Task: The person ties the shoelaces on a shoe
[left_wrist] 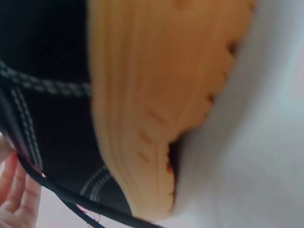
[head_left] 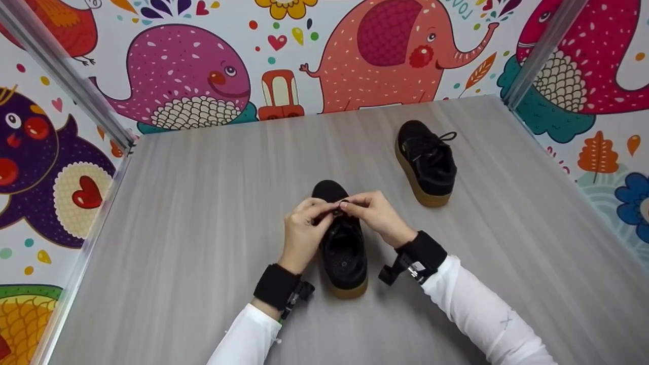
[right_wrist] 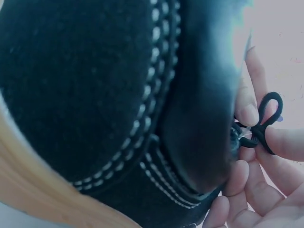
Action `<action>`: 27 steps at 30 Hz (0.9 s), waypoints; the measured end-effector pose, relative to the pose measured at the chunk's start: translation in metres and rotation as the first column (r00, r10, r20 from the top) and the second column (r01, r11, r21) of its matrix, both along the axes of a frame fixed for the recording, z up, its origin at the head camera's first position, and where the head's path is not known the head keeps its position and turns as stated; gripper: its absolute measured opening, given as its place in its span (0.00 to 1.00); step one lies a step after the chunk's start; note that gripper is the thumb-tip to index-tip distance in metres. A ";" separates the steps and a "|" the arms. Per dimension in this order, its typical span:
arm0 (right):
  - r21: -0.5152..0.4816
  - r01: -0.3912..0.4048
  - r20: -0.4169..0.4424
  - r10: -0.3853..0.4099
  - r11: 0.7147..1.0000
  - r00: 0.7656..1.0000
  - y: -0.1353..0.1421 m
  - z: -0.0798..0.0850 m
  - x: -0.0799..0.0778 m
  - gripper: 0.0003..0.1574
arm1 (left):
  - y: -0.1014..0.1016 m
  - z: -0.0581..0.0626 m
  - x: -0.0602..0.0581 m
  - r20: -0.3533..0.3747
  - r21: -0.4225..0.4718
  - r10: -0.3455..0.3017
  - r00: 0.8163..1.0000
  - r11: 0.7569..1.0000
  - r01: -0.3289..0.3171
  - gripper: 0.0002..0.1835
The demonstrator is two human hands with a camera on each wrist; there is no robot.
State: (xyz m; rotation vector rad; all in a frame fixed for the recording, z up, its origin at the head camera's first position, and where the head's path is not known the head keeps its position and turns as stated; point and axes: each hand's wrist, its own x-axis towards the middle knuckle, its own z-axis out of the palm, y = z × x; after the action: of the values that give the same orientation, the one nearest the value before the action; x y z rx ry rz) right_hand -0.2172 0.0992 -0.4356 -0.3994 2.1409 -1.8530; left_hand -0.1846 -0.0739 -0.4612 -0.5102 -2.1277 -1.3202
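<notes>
A black shoe [head_left: 346, 276] with a tan gum sole stands upright on the grey surface, toe pointing away from me. Over its tongue area my left hand [head_left: 302, 233] and right hand [head_left: 383, 218] meet, fingertips close together, each pinching the black shoelace [right_wrist: 272, 98]. The right wrist view shows a small lace loop rising between the fingertips. In the left wrist view a stretch of lace [left_wrist: 104, 208] runs past the shoe's side, near some fingers [left_wrist: 27, 197]. The fingers hide most of the lacing.
A matching black shoe [head_left: 428, 167], its lace forming a loop at the side, stands farther back to the right. The grey wood-grain surface [head_left: 203, 228] is bordered by walls with cartoon animals [head_left: 187, 76] and metal corner strips [head_left: 545, 53].
</notes>
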 end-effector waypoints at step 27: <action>-0.004 0.026 0.055 -0.026 1.000 0.998 -0.002 0.003 0.003 0.15 | -0.012 0.008 0.002 -0.147 -0.309 -0.153 0.977 0.946 0.101 0.07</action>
State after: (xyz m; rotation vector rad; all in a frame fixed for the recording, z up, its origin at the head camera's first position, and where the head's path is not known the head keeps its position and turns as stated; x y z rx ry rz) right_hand -0.2139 0.0971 -0.4327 -0.3188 2.1151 -1.8618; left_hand -0.1827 -0.0857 -0.4535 -0.8670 -2.1909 -0.9800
